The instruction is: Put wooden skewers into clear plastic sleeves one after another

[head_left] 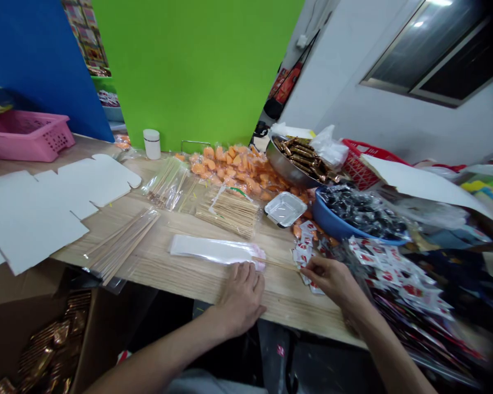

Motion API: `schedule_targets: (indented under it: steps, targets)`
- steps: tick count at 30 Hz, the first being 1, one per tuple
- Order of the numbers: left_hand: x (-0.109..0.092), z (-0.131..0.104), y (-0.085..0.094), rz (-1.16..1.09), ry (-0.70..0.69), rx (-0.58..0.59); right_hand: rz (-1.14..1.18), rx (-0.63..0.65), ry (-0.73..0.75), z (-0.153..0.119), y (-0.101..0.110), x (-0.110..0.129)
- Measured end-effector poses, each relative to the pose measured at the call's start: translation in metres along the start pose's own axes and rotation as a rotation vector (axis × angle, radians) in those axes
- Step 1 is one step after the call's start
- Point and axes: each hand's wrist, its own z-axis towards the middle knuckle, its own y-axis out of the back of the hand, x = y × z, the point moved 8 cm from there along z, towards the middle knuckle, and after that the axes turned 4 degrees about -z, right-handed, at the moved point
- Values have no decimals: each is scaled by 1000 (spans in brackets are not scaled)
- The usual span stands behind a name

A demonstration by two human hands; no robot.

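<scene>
A stack of clear plastic sleeves (pixel 211 249) lies flat on the wooden table. My left hand (pixel 242 295) rests at its right end, fingertips on the pinkish edge, fingers bent and close together. My right hand (pixel 326 276) pinches the right end of a thin wooden stick (pixel 279 264), whose left end reaches the sleeve opening. Small white and red packets (pixel 306 246) lie just beyond my right hand. Behind the sleeves is a bag of wooden sticks (pixel 232 210), with a foil tray (pixel 285 208) to its right.
Orange wrapped pieces (pixel 230 167) spread along the green panel. A metal bowl (pixel 281 164), a blue basin (pixel 328 219) and more packets (pixel 398 271) crowd the right. White cardboard (pixel 33 213), bagged sticks (pixel 125 241) and a pink basket (pixel 28 137) are at left.
</scene>
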Motion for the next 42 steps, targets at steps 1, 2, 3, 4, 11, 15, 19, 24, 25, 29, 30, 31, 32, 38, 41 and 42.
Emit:
schedule_targets:
  steps: [1, 2, 3, 4, 11, 15, 19, 24, 25, 29, 30, 31, 32, 38, 41, 42]
  targets:
    - [0, 0, 0, 5, -2, 0, 22, 10, 4, 2, -3, 1]
    - [0, 0, 0, 8, -4, 1, 48, 18, 6, 5, -6, 3]
    - [0, -1, 0, 11, -5, 1, 74, 25, 9, 8, -11, 5]
    - [0, -1, 0, 15, -7, 2, 102, 31, 14, 11, -16, 8]
    - [0, -2, 1, 28, -12, -17, 298, 41, 93, 34, -55, 55]
    - [-5, -4, 6, -1, -37, -51, 312, 27, 152, 41, -66, 83]
    - [25, -13, 37, -98, 114, -237, 193, 21, 152, 38, -66, 92]
    - [119, -43, 83, 82, 629, -399, 201, 58, 122, 33, -69, 90]
    - [132, -46, 86, 116, 687, -377, 214, 62, 117, 33, -70, 90]
    - [148, -48, 76, 118, 734, -298, 216, 49, 135, 34, -72, 93]
    - [147, -46, 73, 100, 728, -295, 209, 43, 138, 34, -71, 93]
    - [145, -46, 71, 84, 723, -297, 203, 38, 138, 34, -70, 93]
    - [143, -45, 69, 71, 722, -304, 196, 35, 137, 34, -69, 91]
    - [148, -50, 72, 3, 776, -377, 233, 30, 89, 27, -63, 62]
    - [152, -50, 72, -9, 766, -381, 348, 1, 15, 17, -56, 42]
    - [151, -49, 74, -11, 755, -383, 392, -1, -6, 14, -53, 37]
